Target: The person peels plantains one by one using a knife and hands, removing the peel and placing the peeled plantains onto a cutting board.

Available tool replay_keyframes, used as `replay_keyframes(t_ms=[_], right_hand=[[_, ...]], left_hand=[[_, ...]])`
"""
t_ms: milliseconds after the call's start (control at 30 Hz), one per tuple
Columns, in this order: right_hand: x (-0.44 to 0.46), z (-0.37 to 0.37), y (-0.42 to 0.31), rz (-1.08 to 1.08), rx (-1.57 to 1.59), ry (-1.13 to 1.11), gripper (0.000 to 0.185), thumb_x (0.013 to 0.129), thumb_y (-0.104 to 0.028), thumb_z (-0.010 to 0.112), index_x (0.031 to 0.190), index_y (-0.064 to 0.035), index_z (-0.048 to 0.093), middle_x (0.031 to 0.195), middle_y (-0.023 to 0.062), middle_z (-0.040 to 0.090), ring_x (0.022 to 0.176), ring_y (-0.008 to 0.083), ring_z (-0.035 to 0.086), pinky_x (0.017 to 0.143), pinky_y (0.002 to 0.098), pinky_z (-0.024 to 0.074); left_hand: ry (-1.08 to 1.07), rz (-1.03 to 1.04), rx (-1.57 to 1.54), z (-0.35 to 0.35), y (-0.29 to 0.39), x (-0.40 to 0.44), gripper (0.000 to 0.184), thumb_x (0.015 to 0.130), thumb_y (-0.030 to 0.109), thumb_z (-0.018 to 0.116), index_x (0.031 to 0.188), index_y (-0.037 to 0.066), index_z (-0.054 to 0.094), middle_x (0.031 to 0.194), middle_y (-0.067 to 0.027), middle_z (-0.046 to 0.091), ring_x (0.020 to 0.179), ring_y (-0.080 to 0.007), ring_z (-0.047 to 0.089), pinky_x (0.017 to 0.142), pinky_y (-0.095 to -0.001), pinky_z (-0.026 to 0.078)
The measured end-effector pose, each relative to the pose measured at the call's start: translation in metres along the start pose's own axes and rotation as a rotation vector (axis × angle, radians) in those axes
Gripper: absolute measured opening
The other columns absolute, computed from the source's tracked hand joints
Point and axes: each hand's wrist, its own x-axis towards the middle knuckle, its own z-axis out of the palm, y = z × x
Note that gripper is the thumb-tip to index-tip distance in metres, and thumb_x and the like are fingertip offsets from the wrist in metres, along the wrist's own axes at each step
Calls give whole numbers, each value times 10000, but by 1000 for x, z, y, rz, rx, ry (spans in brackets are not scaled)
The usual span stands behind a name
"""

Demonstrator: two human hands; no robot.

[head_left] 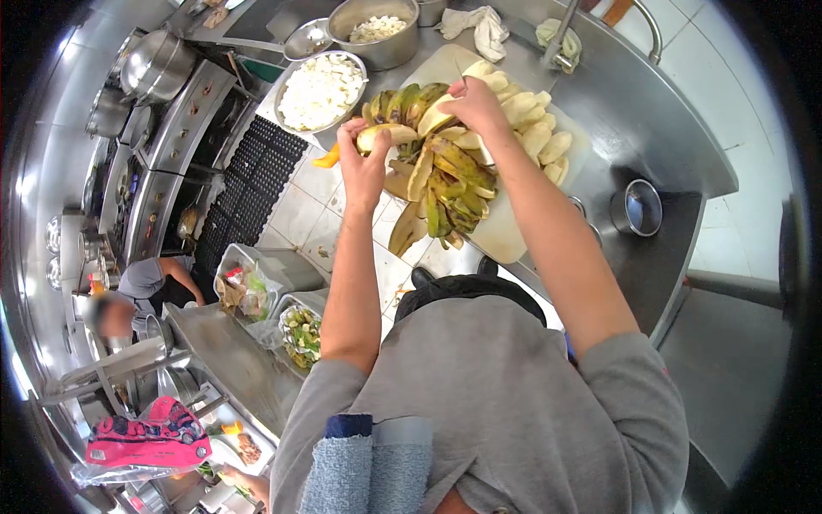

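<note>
My left hand [364, 167] is closed around a pale, peeled-looking plantain [390, 134]. A bright orange-yellow end [327, 158] sticks out past its fingers; whether this is peel or a handle I cannot tell. My right hand [476, 106] is closed, fingers pinched, beside another pale plantain piece [435, 116]. A thin dark tip shows above its fingers, too small to name. Below both hands lies a heap of green-yellow plantains and peels [458, 176]. Peeled plantains [535, 128] are piled on a pale cutting board [501, 236].
Bowls of chopped pale pieces, one wide [321, 92] and one deep [377, 30], stand at the upper left. A faucet [561, 56] and metal cup [638, 208] are at right. Bins with bagged scraps [300, 334] sit lower left. Another person [141, 287] is at far left.
</note>
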Motion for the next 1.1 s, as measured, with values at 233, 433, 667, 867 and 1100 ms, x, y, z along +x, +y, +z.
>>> replay_keyframes(t_ms=[233,433,667,867,1100], right_hand=[[-40,-44,-74,-404,36,-209,250,888,-176,664,1097,-40,683,926,191,712,853,295,698,809,368,524],[-26,-35,-47,-463,102,-501,267,923,-193,651,1154,-74,712,983,125,737,893,200,682,829,327,518],[-43,-50,-40,-431,199,-578,377,909,-203,711,1252,-51,668,1009,37,704,870,117,619,820,295,501],[-47,-41,-27,-522,245,-447,454,821,-215,784,1221,-31,672,1018,98,725,853,177,670,824,317,525],[-61,-28,-35,-555,145,-189,398,783,-260,799,1043,6,657,844,160,681,753,236,663,722,353,515]], left_hand=[[-185,212,175,10,1,0,447,840,63,785,1239,-2,594,1165,-101,643,1026,-180,645,901,-309,536],[-214,354,456,17,28,-4,443,794,134,810,1194,24,654,1091,-170,692,1050,-309,664,941,-376,527],[-365,541,578,8,43,2,404,830,117,774,1201,7,662,1187,-200,660,1057,-348,664,915,-394,543],[-377,662,656,16,35,3,377,868,36,666,1230,-38,592,1172,-228,605,1047,-411,619,903,-455,527],[-147,747,674,35,13,-1,403,866,-60,552,1266,-29,527,1167,-257,612,1056,-441,599,916,-486,491]])
